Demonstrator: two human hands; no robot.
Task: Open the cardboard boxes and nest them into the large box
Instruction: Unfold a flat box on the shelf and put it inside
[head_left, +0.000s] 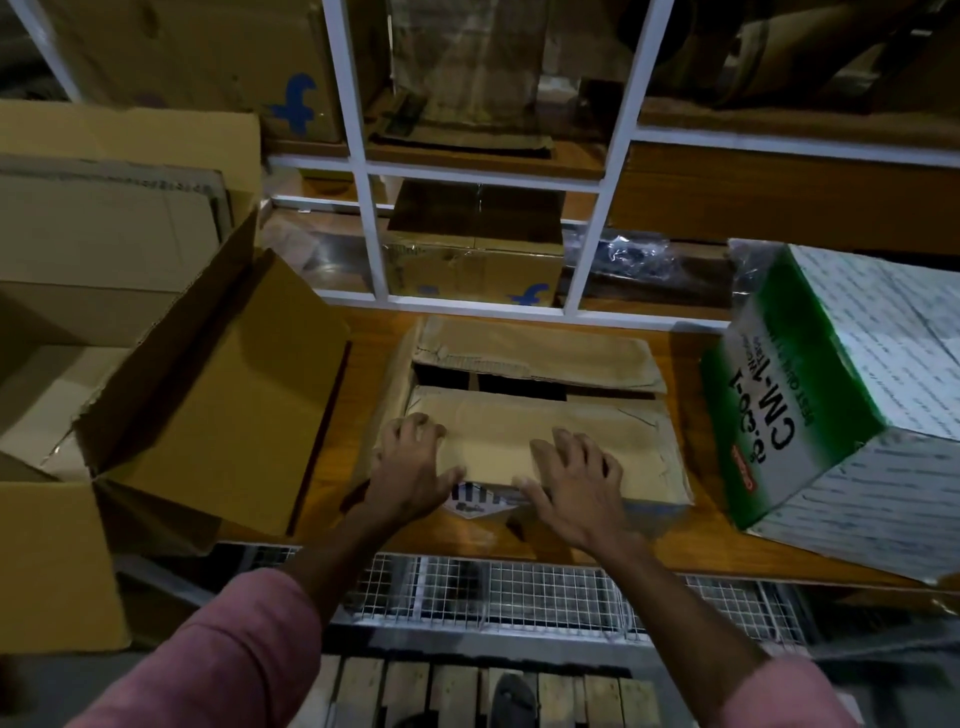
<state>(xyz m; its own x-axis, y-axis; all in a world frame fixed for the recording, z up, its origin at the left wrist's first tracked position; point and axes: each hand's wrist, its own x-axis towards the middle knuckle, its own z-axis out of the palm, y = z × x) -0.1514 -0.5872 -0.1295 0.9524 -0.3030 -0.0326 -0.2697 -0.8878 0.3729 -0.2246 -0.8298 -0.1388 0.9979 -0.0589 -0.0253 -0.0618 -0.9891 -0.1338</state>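
Both grips flat, holding nothing: left hand (410, 462) and right hand (574, 480) pressed box (540, 415) flap near tabletop (691, 545) front edge. Worn flap might tear.

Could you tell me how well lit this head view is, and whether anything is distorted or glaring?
Head view: dim and warm, shelves at top nearly black; the flat brown box under both hands is readable; wide-angle bending curves the white shelf frame; mild glare on the plastic wrap.
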